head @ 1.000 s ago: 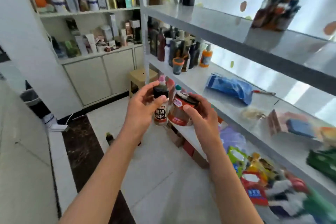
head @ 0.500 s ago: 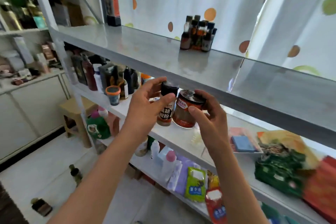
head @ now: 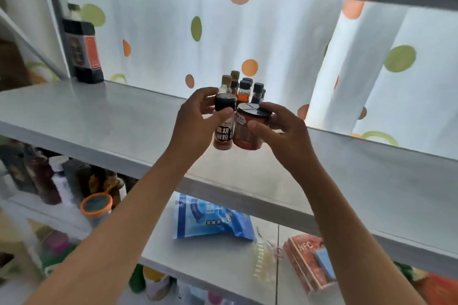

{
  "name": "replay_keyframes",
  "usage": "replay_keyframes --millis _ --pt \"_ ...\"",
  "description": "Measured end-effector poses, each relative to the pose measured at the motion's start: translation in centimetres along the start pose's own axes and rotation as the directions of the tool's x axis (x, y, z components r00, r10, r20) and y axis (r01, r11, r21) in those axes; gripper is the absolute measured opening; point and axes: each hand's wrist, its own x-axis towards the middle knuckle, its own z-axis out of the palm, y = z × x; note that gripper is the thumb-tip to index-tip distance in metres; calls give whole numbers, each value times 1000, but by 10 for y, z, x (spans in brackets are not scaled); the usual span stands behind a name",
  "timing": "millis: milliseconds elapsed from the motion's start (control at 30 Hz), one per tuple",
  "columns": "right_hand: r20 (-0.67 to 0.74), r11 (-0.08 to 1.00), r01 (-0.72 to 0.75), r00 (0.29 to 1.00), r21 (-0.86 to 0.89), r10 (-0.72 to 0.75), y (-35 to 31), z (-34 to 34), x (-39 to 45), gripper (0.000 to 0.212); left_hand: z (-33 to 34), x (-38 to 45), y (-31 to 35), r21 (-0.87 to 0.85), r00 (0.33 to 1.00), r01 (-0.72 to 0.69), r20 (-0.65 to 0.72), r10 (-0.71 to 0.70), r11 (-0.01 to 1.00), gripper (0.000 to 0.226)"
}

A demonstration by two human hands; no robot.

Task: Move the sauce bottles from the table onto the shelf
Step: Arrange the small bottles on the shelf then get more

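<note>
My left hand grips a small pepper bottle with a black cap and a white label. My right hand grips a squat red jar with a dark flip lid. Both are held upright, side by side and touching, just above the grey shelf. Right behind them, at the shelf's back edge, stands a cluster of several small sauce bottles with dark and tan caps; the held items hide their lower halves.
A tall dark bottle with an orange label stands at the shelf's back left by the upright post. The shelf below carries a blue bag, an orange-rimmed cup, several bottles and a red carton. A dotted curtain hangs behind.
Both hands have risen with the bottle and jar from below the grey shelf's front edge to above its surface, toward the bottle cluster. The view has turned up to face the shelf.
</note>
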Motion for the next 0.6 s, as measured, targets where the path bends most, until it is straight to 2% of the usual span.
replay_keyframes --millis 233,300,433,600 --pt "-3 977 -140 990 -160 141 57 25 79 26 7 80 -57 106 1000 -29 10 28 994 28" --pt "-32 958 -198 980 -209 196 74 32 91 32 8 94 -72 140 1000 -18 -4 19 990 32" --pt "-83 928 -279 960 -247 266 105 43 97 55 16 107 -87 136 1000 -13 -5 14 991 36" --pt "-31 928 -288 957 -237 289 127 46 108 45 30 109 -103 261 994 -95 84 76 961 46"
